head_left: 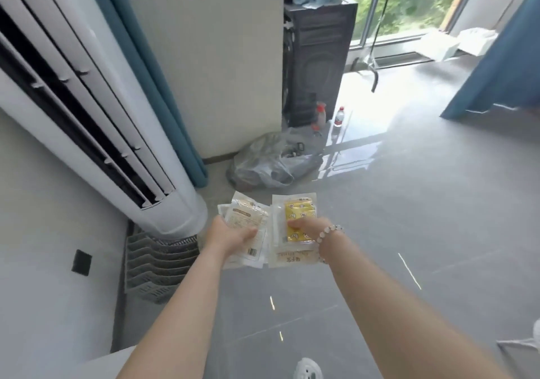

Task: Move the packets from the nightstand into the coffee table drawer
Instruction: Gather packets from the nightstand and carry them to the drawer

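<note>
At far left a tall white air conditioner (96, 110) stands against the wall, with a slatted basket (157, 264) on the floor at its foot. Just right of that, the left hand (230, 234) grips a stack of pale packets (248, 221), thumb laid across the top. Beside it the right hand (306, 228), a bead bracelet (331, 230) at its wrist, pinches a second stack with a yellow packet (299, 210) uppermost. The two stacks lie side by side at about the same reach, long axes pointing away from the body. Their inner edges touch or overlap; I cannot tell which. The packets are thus off the nightstand and carried above the grey floor. Neither nightstand nor coffee table drawer is in view, so the direction to the drawer cannot be read, and neither hand looks nearer. Farther right stand a black cabinet (318, 66) and a water bottle (339, 117).
</note>
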`<state>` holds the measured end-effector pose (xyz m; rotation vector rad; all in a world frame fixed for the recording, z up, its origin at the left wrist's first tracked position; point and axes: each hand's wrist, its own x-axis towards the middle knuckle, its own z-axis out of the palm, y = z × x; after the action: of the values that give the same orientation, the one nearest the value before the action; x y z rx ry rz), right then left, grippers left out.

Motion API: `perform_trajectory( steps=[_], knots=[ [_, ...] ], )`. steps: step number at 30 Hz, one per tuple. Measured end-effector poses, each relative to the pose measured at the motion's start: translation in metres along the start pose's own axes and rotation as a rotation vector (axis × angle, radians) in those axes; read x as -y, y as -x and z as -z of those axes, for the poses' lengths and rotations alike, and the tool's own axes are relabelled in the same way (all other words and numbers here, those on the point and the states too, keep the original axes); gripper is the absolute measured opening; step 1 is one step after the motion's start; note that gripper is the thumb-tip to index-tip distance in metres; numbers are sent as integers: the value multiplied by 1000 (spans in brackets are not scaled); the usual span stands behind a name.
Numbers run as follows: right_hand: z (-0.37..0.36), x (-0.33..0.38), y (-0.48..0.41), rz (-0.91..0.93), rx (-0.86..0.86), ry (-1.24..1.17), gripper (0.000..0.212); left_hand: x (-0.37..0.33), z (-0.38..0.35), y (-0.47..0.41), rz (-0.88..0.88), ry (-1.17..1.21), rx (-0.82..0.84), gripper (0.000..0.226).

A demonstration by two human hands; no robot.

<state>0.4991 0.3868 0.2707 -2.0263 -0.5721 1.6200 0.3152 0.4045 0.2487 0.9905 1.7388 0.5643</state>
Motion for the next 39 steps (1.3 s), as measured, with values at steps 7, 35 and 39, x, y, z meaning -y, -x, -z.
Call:
perform_trajectory(
  steps=[7,35,39],
  knots=[
    [138,-13,-3,10,-184,-236,62,-66,-133,2,-123,-100,220,44],
    [366,-186,47,-287,-776,-948,61,-134,-482,122,-422,-698,981,22],
    [389,-198,58,-276,-859,-981,55,-145,-523,140,-461,-769,1072,22]
  ],
)
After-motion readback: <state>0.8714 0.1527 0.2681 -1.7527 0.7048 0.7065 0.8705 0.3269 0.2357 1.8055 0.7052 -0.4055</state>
